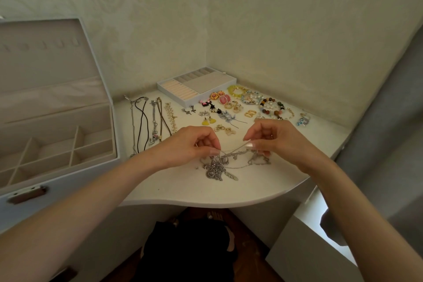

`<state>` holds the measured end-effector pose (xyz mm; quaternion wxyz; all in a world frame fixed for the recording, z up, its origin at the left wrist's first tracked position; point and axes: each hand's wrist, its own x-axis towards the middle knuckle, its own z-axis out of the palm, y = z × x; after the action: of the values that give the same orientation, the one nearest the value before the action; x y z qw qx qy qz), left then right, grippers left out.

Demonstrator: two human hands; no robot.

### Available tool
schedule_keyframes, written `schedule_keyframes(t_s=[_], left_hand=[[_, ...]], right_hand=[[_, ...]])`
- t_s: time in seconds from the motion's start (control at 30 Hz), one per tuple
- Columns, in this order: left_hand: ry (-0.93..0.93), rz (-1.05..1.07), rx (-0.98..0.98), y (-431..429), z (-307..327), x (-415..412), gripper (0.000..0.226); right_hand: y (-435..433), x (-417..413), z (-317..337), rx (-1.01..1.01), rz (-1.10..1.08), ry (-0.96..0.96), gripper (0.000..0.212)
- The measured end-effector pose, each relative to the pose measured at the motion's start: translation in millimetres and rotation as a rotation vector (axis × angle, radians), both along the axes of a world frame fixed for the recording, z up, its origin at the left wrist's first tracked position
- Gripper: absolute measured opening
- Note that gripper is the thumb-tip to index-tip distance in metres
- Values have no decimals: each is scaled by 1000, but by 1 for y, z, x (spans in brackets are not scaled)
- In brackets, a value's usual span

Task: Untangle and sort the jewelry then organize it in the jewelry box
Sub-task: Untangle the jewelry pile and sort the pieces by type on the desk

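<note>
A white curved tabletop (263, 188) is seen, on which an open jewelry box (68, 167), a removable tray (196, 86), laid-out necklaces (148, 121), earrings (225, 107), bracelets (272, 105) and tangled silver chains (219, 167) are spread.

Near the front edge of the white curved tabletop (183, 192), the left hand (194, 144) and the right hand (272, 137) each pinch a thin silver chain (233, 149) stretched between them, just above a tangled heap of silver chains and pendants (217, 168). An open white jewelry box with cream compartments (57, 121) stands at the left edge. Toward the back corner lie a white divided tray (203, 86), straightened necklaces (148, 121), colourful earrings (219, 107) and beaded bracelets (272, 104).
</note>
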<state>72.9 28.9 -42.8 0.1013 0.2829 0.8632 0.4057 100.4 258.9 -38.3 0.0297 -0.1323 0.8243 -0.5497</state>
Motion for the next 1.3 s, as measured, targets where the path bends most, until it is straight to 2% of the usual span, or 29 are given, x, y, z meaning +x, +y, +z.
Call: schedule_keyframes(t_s=[0.3, 0.47, 0.6, 0.87, 0.97, 1.1, 1.2, 1.3], left_hand=[[-40, 56, 112, -3, 4, -1, 9], [-63, 38, 179, 3, 7, -1, 12], [20, 33, 29, -2, 6, -2, 17], [59, -41, -328, -23, 4, 6, 21], [107, -25, -312, -22, -4, 4, 18], [213, 10, -361, -25, -9, -2, 18], [354, 126, -408, -23, -10, -14, 16], [437, 244, -356, -13, -9, -29, 15]], right_hand=[[4, -1, 0, 17, -30, 11, 10], [2, -5, -7, 154, -23, 71, 14], [-2, -7, -13, 272, -14, 104, 23], [-6, -7, -13, 247, -6, 123, 21], [-15, -4, -14, 183, 50, 164, 19], [-30, -3, -21, 207, 125, 234, 22], [-35, -5, -25, 207, 108, 272, 20], [-35, -6, -24, 169, 62, 262, 21]])
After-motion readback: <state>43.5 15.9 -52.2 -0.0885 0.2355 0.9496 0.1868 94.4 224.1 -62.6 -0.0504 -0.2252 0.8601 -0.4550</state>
